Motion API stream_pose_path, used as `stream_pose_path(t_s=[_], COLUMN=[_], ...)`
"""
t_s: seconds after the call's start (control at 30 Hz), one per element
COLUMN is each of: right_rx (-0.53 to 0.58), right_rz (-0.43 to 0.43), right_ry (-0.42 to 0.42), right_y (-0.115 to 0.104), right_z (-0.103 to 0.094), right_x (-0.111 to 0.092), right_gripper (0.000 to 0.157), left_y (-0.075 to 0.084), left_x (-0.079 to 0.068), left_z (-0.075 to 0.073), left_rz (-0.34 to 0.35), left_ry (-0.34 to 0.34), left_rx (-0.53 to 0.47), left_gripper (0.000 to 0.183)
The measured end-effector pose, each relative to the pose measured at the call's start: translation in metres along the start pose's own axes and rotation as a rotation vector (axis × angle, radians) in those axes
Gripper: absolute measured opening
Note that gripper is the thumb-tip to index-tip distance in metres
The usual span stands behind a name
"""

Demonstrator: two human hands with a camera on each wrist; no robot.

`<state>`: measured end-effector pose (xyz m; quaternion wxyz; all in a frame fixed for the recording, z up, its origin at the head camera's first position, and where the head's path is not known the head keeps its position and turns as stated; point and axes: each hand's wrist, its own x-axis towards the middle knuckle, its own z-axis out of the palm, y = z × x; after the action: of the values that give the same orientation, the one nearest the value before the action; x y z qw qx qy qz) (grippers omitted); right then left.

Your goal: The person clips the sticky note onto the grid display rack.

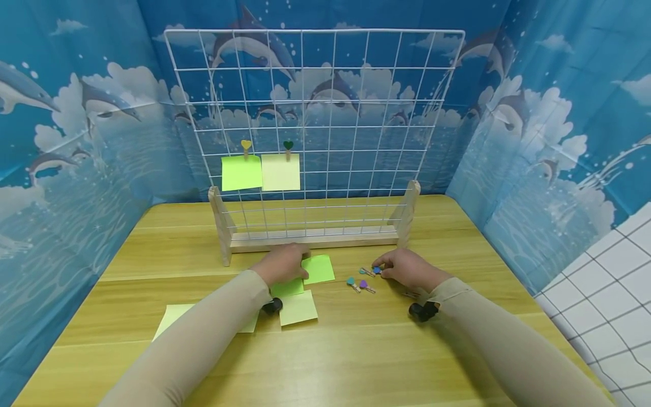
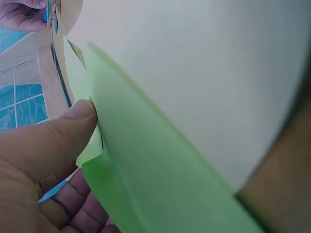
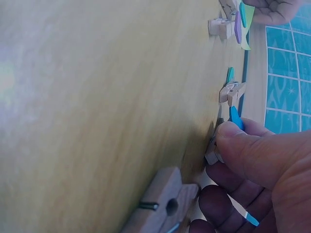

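My left hand [image 1: 282, 264] is at the front of the rack's base, pinching the edge of a bright green sticky note [image 1: 319, 269] between thumb and fingers. Partly under that wrist lie another green note [image 1: 287, 289] and a pale yellow note [image 1: 299, 310]. To the right, my right hand [image 1: 411, 269] pinches a small wooden clothespin with a blue heart [image 3: 235, 118] by thumb and fingertips, low at the tabletop. Beside it lie clothespins with a purple heart [image 1: 364, 284] and teal hearts [image 1: 351, 281]. Another wooden clothespin [image 3: 163, 201] lies close to the right wrist camera.
A white wire grid [image 1: 315, 30] stands in a wooden base [image 1: 325, 242] at the back. On it hang a green note [image 1: 241, 175] and a pale yellow note [image 1: 281, 175], each under a heart clothespin. More pale notes [image 1: 172, 315] lie beneath the left forearm.
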<state>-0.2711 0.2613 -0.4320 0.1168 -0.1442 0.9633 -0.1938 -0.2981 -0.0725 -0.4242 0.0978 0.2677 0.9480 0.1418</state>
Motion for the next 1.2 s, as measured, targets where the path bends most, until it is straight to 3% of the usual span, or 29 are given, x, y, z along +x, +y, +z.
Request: stream_pose_path(t_s=[0.2,0.37,0.63,1.2], right_rx=[0.003,0.009,0.014,0.008], right_rz=[-0.009,-0.004,0.003,0.000], right_ry=[0.003,0.006,0.006,0.009], right_y=[0.000,-0.001,-0.002,-0.003], right_z=[0.000,0.000,0.000,0.000], right_x=[-0.001,-0.001,-0.001,-0.003], right_gripper=[0.028,0.028,0.028,0.028], left_y=[0.001,0.004,0.004,0.016], left_x=[0.002,0.003,0.005,0.004], left_z=[0.000,-0.002,-0.001,-0.012], left_rz=[0.013,0.028,0.047,0.047], left_ry=[-0.003,0.002,0.066,0.197], left_rx=[0.002,0.006,0.002,-0.108], left_gripper=[0.050,0.043,0.024,0.023])
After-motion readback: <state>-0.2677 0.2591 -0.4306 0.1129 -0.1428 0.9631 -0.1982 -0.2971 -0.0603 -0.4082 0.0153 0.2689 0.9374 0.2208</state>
